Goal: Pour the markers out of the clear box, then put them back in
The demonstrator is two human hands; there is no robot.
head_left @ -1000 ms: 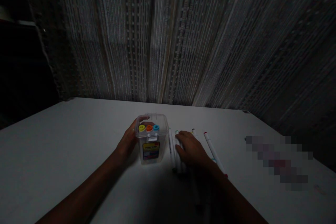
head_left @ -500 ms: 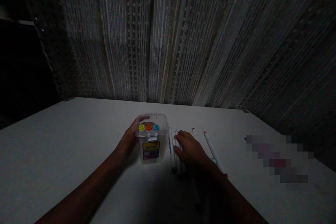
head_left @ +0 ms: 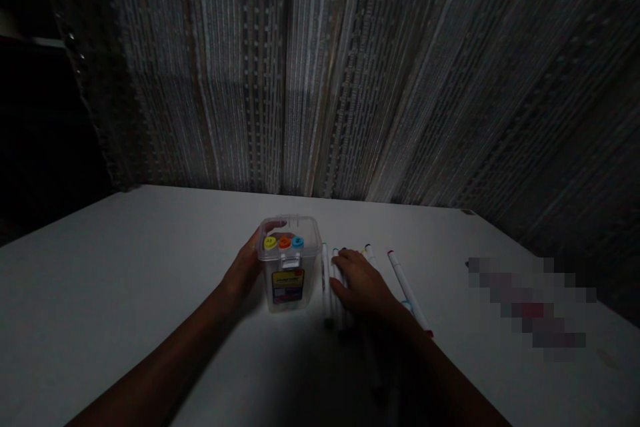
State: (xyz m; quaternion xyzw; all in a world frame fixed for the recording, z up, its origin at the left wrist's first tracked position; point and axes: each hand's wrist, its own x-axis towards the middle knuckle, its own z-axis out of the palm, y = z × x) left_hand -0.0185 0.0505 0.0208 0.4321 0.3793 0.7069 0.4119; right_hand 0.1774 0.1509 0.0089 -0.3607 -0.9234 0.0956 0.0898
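A small clear plastic box (head_left: pixel 290 267) with a lid stands upright on the white table (head_left: pixel 125 280). Yellow, orange and blue marker caps show inside it near the top. My left hand (head_left: pixel 246 268) wraps round the box's left side and back and holds it. Several white markers (head_left: pixel 327 280) lie side by side on the table just right of the box. My right hand (head_left: pixel 363 283) rests on top of them, fingers flat and slightly apart. One more marker (head_left: pixel 406 290) with a red tip lies apart, right of that hand.
A dark striped curtain (head_left: pixel 350 80) hangs right behind the table's far edge. A blurred-out patch (head_left: pixel 530 307) lies on the table at the right. The room is dim, and the left background is black.
Both hands and the box stay almost still. My right hand has shifted very slightly over the markers.
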